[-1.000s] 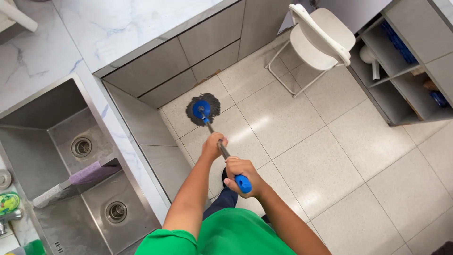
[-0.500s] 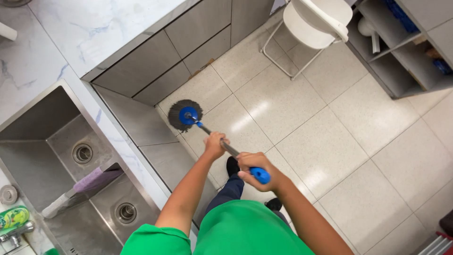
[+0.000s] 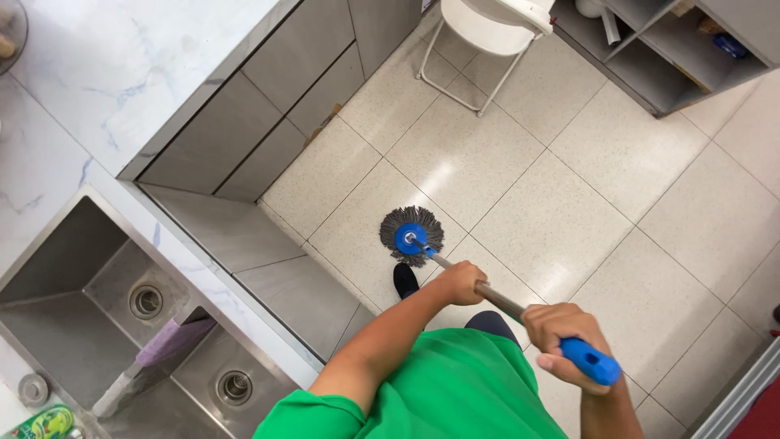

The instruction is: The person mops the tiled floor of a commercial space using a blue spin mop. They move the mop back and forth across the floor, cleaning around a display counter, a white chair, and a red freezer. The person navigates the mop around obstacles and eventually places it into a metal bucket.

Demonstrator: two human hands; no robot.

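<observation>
Tiled floor (image 3: 569, 203): pale speckled squares, laid on a diagonal to the view, seen from above.

Marble counter (image 3: 106, 89): white, veined, at upper left; grey cabinet fronts (image 3: 268, 106) are set beneath it.

Steel sink (image 3: 89, 276): double basin at lower left, each basin with a round drain. A lilac-headed brush (image 3: 166, 345) is laid across the divider.

Folding chair (image 3: 496, 24): white, at top centre, only partly in frame. An open shelf unit (image 3: 658, 57) is seen just to its right.

Green shirt (image 3: 439, 390): worn by the person, at bottom centre.

Mop (image 3: 463, 276): long axis runs on a diagonal, from lower right up to upper left. The blue grip end (image 3: 591, 362) is nearest the camera; the head points away, toward the cabinets. The metal shaft is tilted, not upright.

Mop head (image 3: 412, 236): a round grey fringe with a blue hub, pressed flat on the floor near the frame's middle. A black shoe (image 3: 405, 280) is seen just below it, close but apart.

Right hand (image 3: 561, 341): closed around the shaft at the blue grip, fingers wrapped fully.

Left hand (image 3: 461, 282): closed around the bare metal shaft lower down, between the right hand and the mop head.

Green bottle (image 3: 41, 423): at the bottom left edge, partly cut off.
</observation>
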